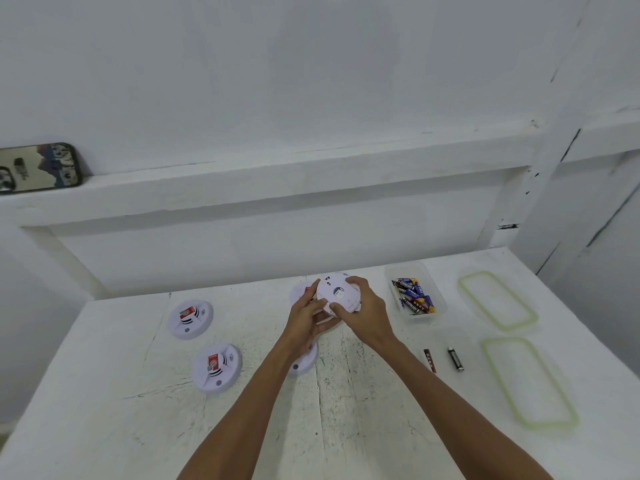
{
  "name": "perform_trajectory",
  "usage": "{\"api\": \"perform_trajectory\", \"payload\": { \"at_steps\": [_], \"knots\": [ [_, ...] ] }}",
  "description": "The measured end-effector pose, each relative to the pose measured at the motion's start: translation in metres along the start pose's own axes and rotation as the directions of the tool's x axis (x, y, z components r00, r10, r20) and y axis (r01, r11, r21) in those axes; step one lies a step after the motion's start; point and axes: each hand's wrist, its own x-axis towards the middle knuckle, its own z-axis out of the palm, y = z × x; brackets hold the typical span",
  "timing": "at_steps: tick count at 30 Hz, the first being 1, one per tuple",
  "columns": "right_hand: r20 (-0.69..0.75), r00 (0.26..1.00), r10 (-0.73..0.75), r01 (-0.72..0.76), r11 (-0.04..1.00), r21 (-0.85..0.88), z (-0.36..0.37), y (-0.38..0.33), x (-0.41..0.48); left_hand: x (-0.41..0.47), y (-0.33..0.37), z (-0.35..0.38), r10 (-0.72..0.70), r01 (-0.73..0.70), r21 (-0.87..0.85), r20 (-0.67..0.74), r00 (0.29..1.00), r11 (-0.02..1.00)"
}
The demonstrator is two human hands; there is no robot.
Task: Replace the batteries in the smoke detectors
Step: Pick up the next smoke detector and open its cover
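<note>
A: What takes up most of the frame?

B: A white table (104, 393) fills the lower half, under a white wall with a ledge.

A: And on it?

B: At the right edge lie two clear lids with green rims, one (497, 299) above the other (528, 382). Left of the upper lid is a clear tub (433, 282) holding a heap of batteries (414, 296).

A: The detectors?

B: Two lie left of centre, one (189, 319) above the other (216, 368), each showing a red block in its middle. Another (304, 362) is partly hidden under the left forearm. One more (299, 292) peeks out behind the hands.

A: Is one being held?

B: Yes, one detector (337, 292) is off the table at mid frame, its flat face turned to the camera. The left hand (304, 320) grips its lower left edge with curled fingers. The right hand (367, 313) wraps the right rim, thumb pressed on the face.

A: Anything smaller?

B: A phone (38, 168) leans on the ledge at upper left. A red cell (430, 360) and a black cell (455, 358) lie loose below the tub.
</note>
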Motion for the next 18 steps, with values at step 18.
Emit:
{"api": "perform_trajectory", "payload": {
  "at_steps": [18],
  "knots": [
    [0.051,0.991,-0.120,0.130,0.920,-0.370,-0.009,-0.004,0.010,-0.006,0.006,-0.009,0.021,-0.040,0.145,0.131,0.991,0.989]
  ]
}}
